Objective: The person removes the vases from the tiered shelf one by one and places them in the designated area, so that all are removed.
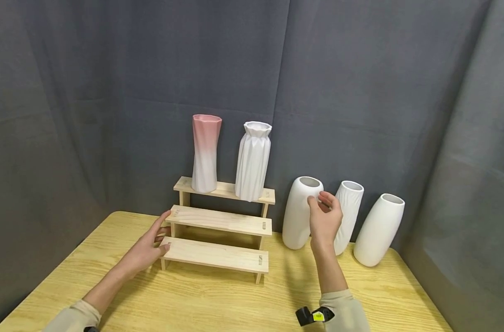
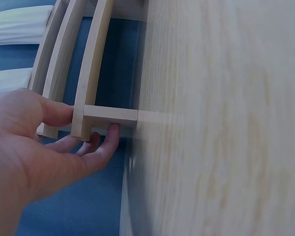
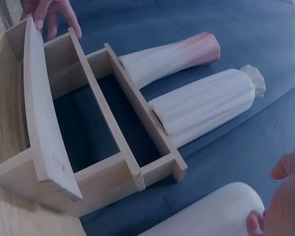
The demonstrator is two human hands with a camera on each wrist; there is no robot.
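My left hand (image 1: pixel 146 251) grips the left end of a three-step wooden display stand (image 1: pixel 219 255). The left wrist view has the thumb (image 2: pixel 58 114) on a step and fingertips against the end board. On the top step stand a pink-to-white vase (image 1: pixel 205 154) and a white pleated vase (image 1: pixel 253 163). My right hand (image 1: pixel 326 221) is raised in front of a smooth white vase (image 1: pixel 295 216), fingers loosely bent and thumb apart. Whether it touches that vase, I cannot tell. Part of a white ribbed vase (image 1: pixel 351 203) is hidden behind this hand.
Another smooth white vase (image 1: pixel 378 230) stands at the far right of the wooden table (image 1: pixel 219 304). A grey curtain (image 1: pixel 360 92) hangs behind and along both sides. A black strap device (image 1: pixel 314 316) is on the right wrist.
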